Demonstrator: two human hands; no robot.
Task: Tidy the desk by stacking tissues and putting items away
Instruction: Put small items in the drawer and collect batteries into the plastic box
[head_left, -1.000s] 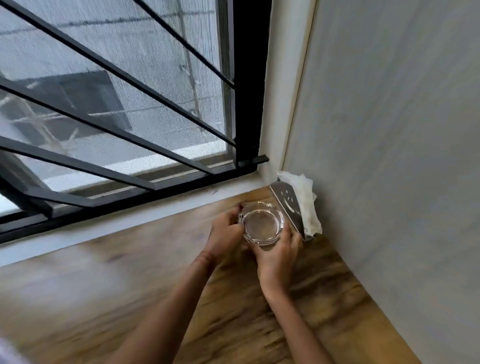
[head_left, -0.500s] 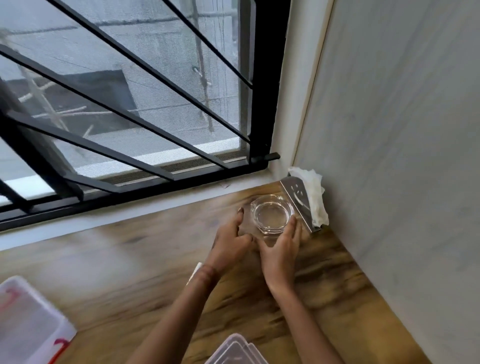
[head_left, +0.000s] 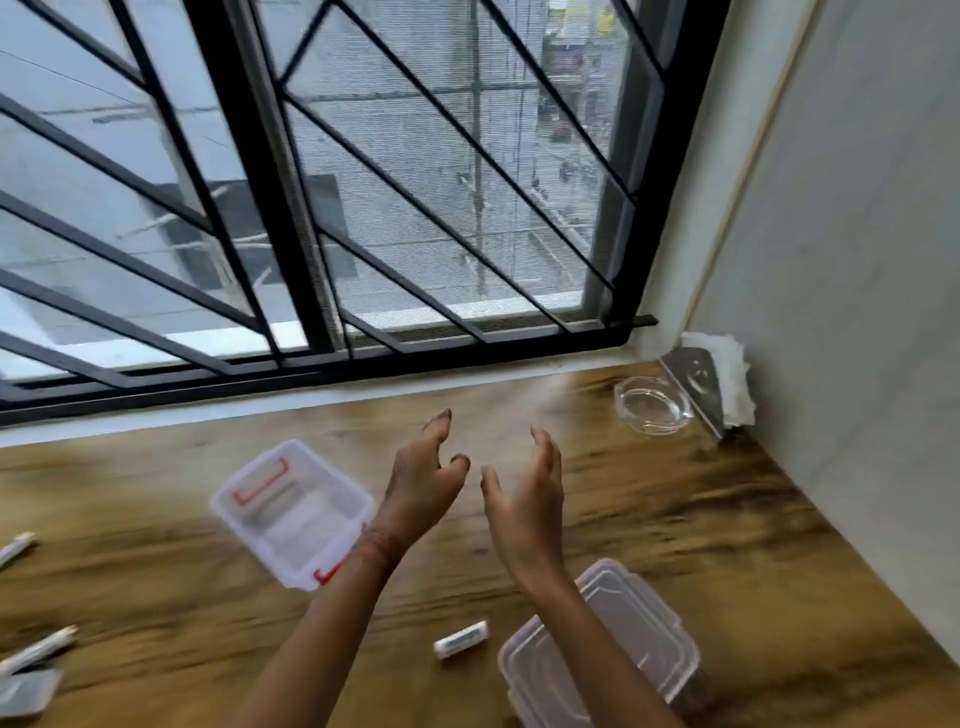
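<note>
A clear glass ashtray (head_left: 653, 406) rests on the wooden desk (head_left: 675, 519) in the far right corner. It sits beside a metal tissue holder (head_left: 698, 384) with white tissues (head_left: 730, 371) against the wall. My left hand (head_left: 423, 480) and my right hand (head_left: 530, 499) hover over the desk's middle, both open with fingers apart and nothing in them, well short of the ashtray. A white lidded box with red clips (head_left: 293, 512) lies left of my left forearm. A clear plastic container (head_left: 602, 654) sits under my right forearm.
A small white tube (head_left: 461, 640) lies between my forearms. Pens (head_left: 36, 649) and a small clear case (head_left: 28, 691) lie at the left edge. The barred window (head_left: 311, 208) runs along the desk's far side; a grey wall (head_left: 857, 312) closes the right.
Both hands let go of the glass ashtray and drew back toward the desk's middle. The view swung left and out, bringing the boxes, tube and pens into sight.
</note>
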